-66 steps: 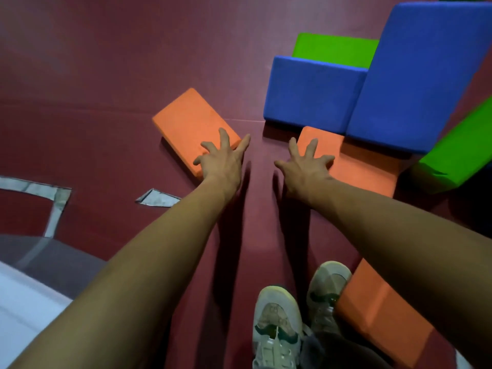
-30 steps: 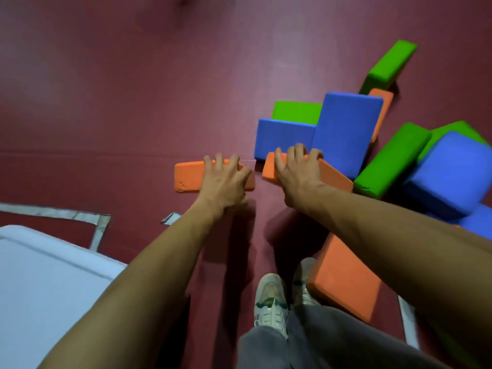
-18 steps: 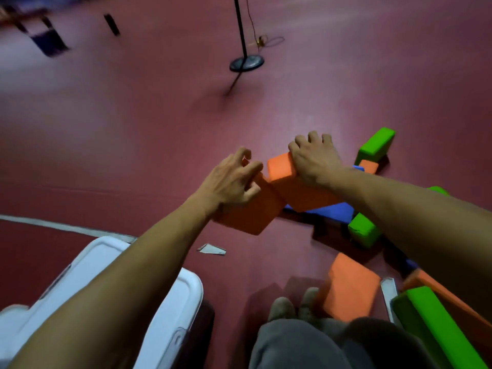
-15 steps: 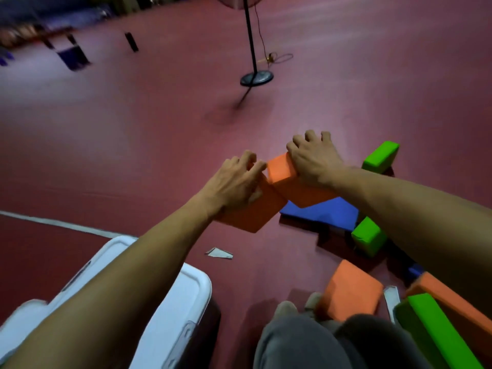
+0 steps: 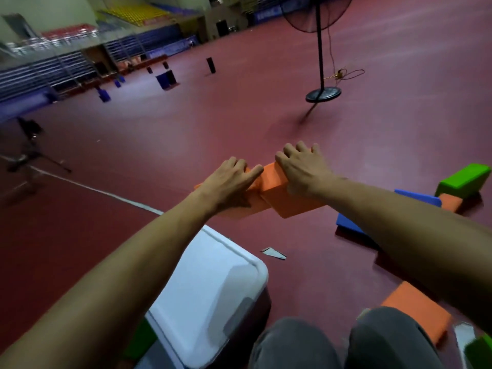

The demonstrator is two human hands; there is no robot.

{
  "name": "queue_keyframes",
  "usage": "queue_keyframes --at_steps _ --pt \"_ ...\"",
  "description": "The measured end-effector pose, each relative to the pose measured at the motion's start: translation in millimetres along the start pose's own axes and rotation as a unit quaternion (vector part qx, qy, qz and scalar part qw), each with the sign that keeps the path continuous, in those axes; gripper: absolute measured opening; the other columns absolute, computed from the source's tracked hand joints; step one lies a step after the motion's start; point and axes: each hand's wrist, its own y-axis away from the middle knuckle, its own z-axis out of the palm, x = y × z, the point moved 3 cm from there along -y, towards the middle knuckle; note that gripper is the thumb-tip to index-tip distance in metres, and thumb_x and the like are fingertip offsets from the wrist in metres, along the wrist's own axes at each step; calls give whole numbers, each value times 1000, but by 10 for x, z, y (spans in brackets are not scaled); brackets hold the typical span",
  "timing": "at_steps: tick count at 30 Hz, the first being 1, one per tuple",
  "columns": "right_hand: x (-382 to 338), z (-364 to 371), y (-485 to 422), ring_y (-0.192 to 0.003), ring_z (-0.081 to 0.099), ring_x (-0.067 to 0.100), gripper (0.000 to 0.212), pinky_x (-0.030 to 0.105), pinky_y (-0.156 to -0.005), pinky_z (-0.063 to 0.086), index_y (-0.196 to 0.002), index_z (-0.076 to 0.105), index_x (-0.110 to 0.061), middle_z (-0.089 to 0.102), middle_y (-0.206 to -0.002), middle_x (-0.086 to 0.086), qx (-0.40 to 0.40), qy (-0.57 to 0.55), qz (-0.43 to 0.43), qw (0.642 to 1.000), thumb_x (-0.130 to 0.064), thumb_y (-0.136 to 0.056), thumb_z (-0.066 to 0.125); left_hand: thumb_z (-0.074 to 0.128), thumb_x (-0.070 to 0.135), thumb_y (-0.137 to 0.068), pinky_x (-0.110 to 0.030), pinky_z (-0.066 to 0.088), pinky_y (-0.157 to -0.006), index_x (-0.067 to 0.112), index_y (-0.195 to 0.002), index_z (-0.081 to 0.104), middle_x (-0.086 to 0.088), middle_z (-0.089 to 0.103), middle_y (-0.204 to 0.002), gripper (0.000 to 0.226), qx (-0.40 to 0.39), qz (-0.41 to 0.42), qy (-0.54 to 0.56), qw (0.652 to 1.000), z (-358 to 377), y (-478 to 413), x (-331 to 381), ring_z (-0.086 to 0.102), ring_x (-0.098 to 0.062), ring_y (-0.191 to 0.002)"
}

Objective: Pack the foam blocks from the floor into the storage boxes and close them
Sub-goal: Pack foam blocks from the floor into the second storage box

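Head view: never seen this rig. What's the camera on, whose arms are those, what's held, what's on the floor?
No machine here: a person works bare-handed. The one camera sits on their head, looking forward and down, so the two arms are their own. The left hand grips one orange rectangular foam block and the right hand grips a second orange rectangular foam block. Their fingers curl over the far edges, and both blocks are lifted clear of the dark red sports floor. Nearer the person stands a white plastic storage box. On the floor at right lie a blue foam block, a green foam block and a third orange foam block.
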Motion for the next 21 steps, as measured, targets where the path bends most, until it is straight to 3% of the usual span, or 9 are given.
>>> queue_keyframes --at_steps 5,10,15,21 --pt "-824 67 -297 -129 37 37 79 63 -102 32 -145 26 -32 39 -140 10 -21 0 -59 998 -37 -79 68 82 56 -64 -42 46 -80 16 -141 33 -15 60 -109 99 -63 -101 5 993 318 690 -414 54 -31 -94" --pt "-1890 60 -484 -126 40 36 77 58 -97 40 -146 22 -33 38 -138 10 -16 -30 -142 989 -29 -84 68 83 49 -64 -42 44 -86 15 -151 29 -13 58 -118 107 -120 -189 11 974 647 1694 -773 53 -31 -101" --pt "-2970 -54 -596 -124 41 34 75 51 -89 46 -144 23 -32 39 -136 8 -28 -75 -185 979 -24 -84 67 76 42 -71 -42 42 -88 12 -160 9 -13 57 -124 115 -132 -249 -12 960 875 2665 -1129 51 -32 -106" --pt "-4166 -74 -547 -125 43 33 76 48 -88 45 -147 22 -31 39 -137 7 -54 -63 -271 959 -25 -86 66 81 43 -68 -40 41 -92 9 -159 -5 -9 55 -131 130 -147 -360 79 918 1296 3978 -1262 50 -31 -111"
